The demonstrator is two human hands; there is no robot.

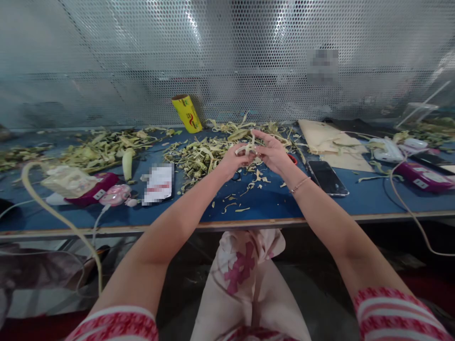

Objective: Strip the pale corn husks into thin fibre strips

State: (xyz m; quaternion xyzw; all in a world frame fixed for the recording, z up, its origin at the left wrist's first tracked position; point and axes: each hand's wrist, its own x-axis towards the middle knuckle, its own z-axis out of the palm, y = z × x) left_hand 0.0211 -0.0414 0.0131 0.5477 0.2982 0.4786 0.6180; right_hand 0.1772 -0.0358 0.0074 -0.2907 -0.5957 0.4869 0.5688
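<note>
- Pale green husk strip (250,146) held above mid-bench, toward the back edge; left hand (232,161) and right hand (272,154) both pinch it, fingers narrow.
- To peel well, I'd grip near the tear and pull along the fibre.
- Husk scraps (199,158) piled just behind.
- Yellow roll (186,113) at back edge: print unreadable. Phone (327,177) to the right: screen dark.

Phone (327,177) right of husks (199,158) (on table (266,201))
</note>
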